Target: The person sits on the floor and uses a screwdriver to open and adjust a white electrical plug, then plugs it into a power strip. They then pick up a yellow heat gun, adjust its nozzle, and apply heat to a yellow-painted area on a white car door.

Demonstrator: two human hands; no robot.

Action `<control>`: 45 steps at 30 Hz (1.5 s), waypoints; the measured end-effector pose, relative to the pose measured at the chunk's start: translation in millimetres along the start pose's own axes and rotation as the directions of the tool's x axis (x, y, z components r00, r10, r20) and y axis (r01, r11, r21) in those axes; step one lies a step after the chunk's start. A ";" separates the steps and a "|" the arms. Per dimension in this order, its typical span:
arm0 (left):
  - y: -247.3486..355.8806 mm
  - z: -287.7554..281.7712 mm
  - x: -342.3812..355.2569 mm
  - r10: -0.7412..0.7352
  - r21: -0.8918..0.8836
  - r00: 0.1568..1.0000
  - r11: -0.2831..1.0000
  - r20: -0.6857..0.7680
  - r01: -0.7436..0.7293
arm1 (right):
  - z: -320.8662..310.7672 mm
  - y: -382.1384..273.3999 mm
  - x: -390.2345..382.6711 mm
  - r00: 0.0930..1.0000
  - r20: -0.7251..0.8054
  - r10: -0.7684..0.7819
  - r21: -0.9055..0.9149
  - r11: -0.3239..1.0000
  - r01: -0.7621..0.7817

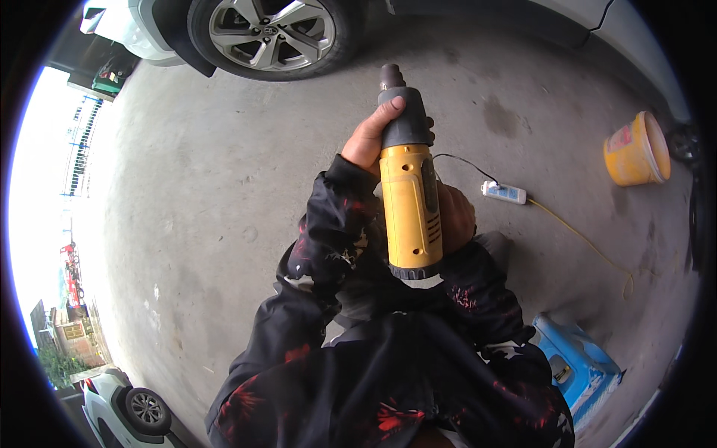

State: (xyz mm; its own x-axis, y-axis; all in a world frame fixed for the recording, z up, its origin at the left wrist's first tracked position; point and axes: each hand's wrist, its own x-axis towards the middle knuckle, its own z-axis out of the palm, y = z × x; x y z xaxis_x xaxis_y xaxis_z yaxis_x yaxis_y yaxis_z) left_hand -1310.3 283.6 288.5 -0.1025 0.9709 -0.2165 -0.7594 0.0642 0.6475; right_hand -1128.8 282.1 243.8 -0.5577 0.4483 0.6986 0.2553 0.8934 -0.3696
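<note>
A yellow heat gun (405, 209) with a dark grey collar and metal nozzle points away from me. My left hand (371, 136) is closed around the collar, thumb across its top. My right hand (455, 209) is closed at the right of the body, apparently on the handle, which is mostly hidden behind it. A dark cord runs from the tool to a white power strip (505, 193) on the concrete floor (187, 194), and a yellow cable leads away from that strip to the lower right.
A car's wheel (270, 37) and lower body stand ahead. A yellow bucket (624, 153) sits at the right, a blue plastic stool (567, 358) at the lower right beside me. Another white car (104, 411) is at the lower left, by a bright opening to outdoors.
</note>
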 end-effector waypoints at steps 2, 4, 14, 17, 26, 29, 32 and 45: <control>2.6 -0.5 -10.6 0.013 -0.020 0.999 1.000 0.053 -0.012 | -1.9 -3.6 -0.2 1.000 0.017 -0.020 -0.021 1.000 0.020; 6.6 -5.6 -19.5 -0.003 0.009 1.000 1.000 -0.007 0.003 | -2.4 -10.8 -1.4 0.998 0.014 0.059 0.034 0.998 -0.059; 40.3 -48.7 -50.5 0.025 0.120 0.971 0.993 -0.237 0.004 | 15.3 -25.6 10.6 0.956 0.293 -0.024 -0.145 0.987 0.069; 40.2 -47.2 -49.0 0.031 0.128 0.953 0.992 -0.302 0.008 | 17.5 -21.2 11.3 0.907 0.418 -0.044 -0.296 0.938 0.182; 32.1 -51.9 -54.9 0.052 0.150 0.924 0.989 -0.378 0.005 | 29.7 -15.0 16.4 0.907 0.389 -0.159 -0.305 0.907 0.289; 26.7 -59.5 -53.6 0.003 0.042 0.931 0.999 -0.366 0.013 | 29.3 -13.5 15.0 0.905 0.392 -0.163 -0.294 0.910 0.292; 24.4 -64.9 -56.8 -0.008 0.069 0.938 0.997 -0.346 0.034 | 29.4 -14.5 12.7 0.899 0.412 -0.150 -0.281 0.917 0.282; 20.5 -58.7 -72.6 0.126 0.099 0.962 0.990 -0.243 -0.105 | 27.1 -9.5 13.7 0.941 0.252 -0.226 -0.125 0.957 0.263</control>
State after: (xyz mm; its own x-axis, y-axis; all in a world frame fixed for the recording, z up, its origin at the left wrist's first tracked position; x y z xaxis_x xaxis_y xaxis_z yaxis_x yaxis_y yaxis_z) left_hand -1356.2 200.9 274.6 -0.3504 0.8859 -0.3039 -0.6771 -0.0155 0.7357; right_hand -1160.2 279.0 240.2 -0.7816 0.2128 0.5863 0.1959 0.9762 -0.0932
